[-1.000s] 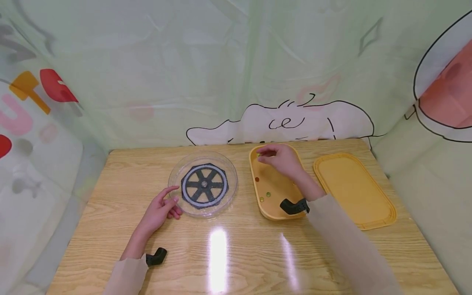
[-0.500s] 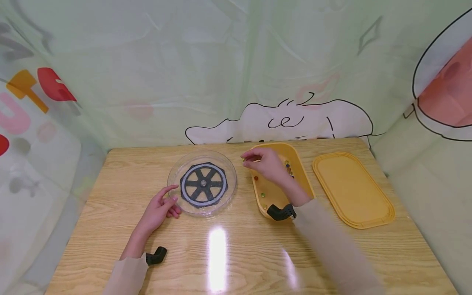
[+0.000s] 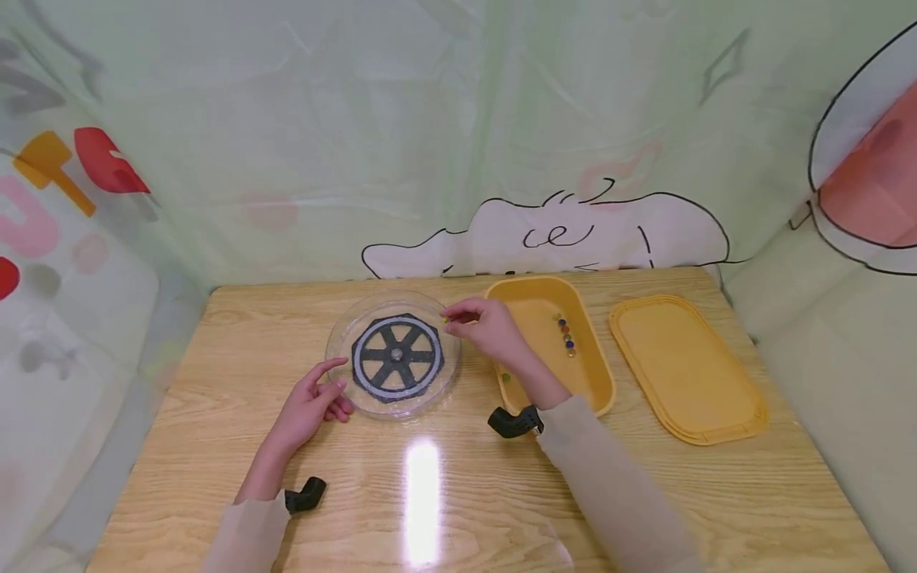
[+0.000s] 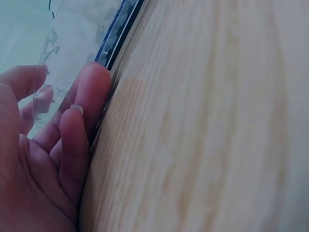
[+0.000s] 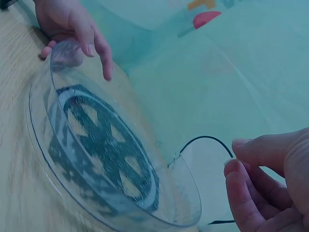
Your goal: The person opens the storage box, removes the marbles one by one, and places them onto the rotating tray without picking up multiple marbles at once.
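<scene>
A round clear plastic dish [image 3: 451, 372] stands on the wooden table, its floor bearing a black six-spoked wheel shape [image 3: 417, 356] with a pale ring. My left hand [image 3: 310, 408] rests at the dish's left side. Its index finger and thumb reach over the rim with relaxed fingers, while the other fingers lie low outside the wall. Just above the dish's upper right rim, my right hand [image 3: 487, 329] pinches a small yellow-green marble [image 3: 445, 320] between thumb and fingertips. Fingers mostly hide the marble, and the right wrist view does not show it plainly.
A deep orange tray [image 3: 605, 390] stands right of the dish, under my right forearm. Several coloured marbles [image 3: 566, 334] lie in a row inside it, with a green marble [image 3: 506, 378] near its left wall. Further right lies a flat orange lid [image 3: 688, 370]. A printed curtain [image 3: 322, 159] hangs behind the table.
My right hand has moved left from over the orange tray to the dish's rim, carrying the yellow-green marble. More marbles in the tray now show. My left hand has stayed in place.
</scene>
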Available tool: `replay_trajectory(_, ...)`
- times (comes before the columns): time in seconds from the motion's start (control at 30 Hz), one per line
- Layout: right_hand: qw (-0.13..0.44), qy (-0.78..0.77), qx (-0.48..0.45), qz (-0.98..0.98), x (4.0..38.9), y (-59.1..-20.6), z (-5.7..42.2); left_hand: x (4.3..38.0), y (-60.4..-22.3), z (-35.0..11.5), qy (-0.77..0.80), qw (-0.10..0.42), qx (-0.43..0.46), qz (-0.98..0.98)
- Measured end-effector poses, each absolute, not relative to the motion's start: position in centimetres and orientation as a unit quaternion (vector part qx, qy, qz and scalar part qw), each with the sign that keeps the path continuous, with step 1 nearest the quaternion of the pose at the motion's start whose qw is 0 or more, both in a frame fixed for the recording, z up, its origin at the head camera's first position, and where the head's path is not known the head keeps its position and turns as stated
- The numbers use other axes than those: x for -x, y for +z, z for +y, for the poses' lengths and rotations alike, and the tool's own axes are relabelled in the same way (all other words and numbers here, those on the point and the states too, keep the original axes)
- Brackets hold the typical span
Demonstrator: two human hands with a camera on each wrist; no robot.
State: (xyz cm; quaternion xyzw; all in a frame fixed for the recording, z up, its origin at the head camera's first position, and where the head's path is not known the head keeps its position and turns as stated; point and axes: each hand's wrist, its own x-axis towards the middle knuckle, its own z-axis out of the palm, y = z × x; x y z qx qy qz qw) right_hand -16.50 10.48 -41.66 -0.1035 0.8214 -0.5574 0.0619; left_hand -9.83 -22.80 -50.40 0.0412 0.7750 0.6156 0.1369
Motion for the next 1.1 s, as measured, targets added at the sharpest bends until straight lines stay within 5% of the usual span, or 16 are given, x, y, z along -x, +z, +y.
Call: replay_trajectory(1.1,0.073,-0.572,0.097,0.811,14.9,-44.3,5.7,9.1,-47.3,-21.3,0.632,0.138,0.002,0.763)
